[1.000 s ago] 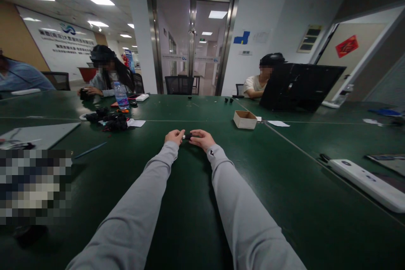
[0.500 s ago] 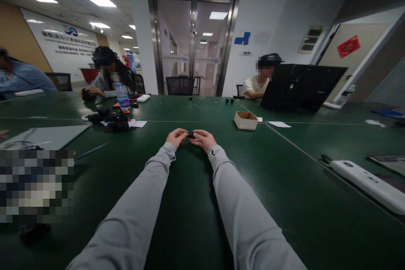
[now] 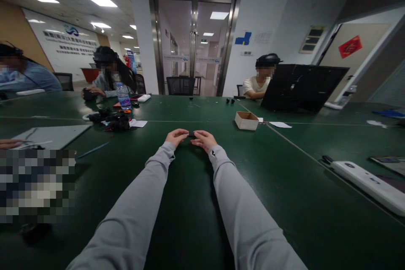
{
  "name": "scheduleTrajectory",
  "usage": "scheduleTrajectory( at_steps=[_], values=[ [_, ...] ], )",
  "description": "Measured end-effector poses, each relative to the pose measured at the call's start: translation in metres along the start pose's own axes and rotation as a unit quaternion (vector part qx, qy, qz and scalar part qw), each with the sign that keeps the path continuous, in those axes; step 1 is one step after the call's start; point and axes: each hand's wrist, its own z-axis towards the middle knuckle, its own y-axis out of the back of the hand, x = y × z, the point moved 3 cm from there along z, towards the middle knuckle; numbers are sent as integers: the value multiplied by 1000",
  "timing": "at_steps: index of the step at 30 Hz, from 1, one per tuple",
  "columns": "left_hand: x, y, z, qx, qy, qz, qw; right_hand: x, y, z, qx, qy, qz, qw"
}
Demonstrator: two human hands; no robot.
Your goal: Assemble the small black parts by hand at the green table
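Both arms reach forward over the green table (image 3: pixel 190 202), in grey sleeves. A small dark object (image 3: pixel 191 135) sits between my fingertips; it is too small to tell its kind. My left hand (image 3: pixel 176 137) pinches at its left end, thumb and fingers together. On the other side my right hand (image 3: pixel 204 139) has its fingers closed round the right end, hiding part of it. The two hands are close together, just above the tabletop.
An open cardboard box (image 3: pixel 246 121) stands to the right, with paper (image 3: pixel 280 125) beside it. A bottle (image 3: pixel 123 96) and black gear (image 3: pixel 110 119) lie left. A white power strip (image 3: pixel 368 183) is at far right. Other people (image 3: pixel 106 71) sit around the table.
My hands stay nearly in place around the small dark object. At the far left, another person's hand has come further into view over the grey board.
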Motion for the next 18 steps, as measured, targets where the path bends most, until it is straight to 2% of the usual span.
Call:
scheduleTrajectory(
  at_steps=[6, 18],
  values=[
    [2, 1, 1, -10, 0, -22, 1000, 0, 1, 1, -5, -5, -8, 1000],
    [10, 2, 6, -24, 2, 17, 1000, -2, 2, 2, -1, 13, -4, 1000]
  ],
)
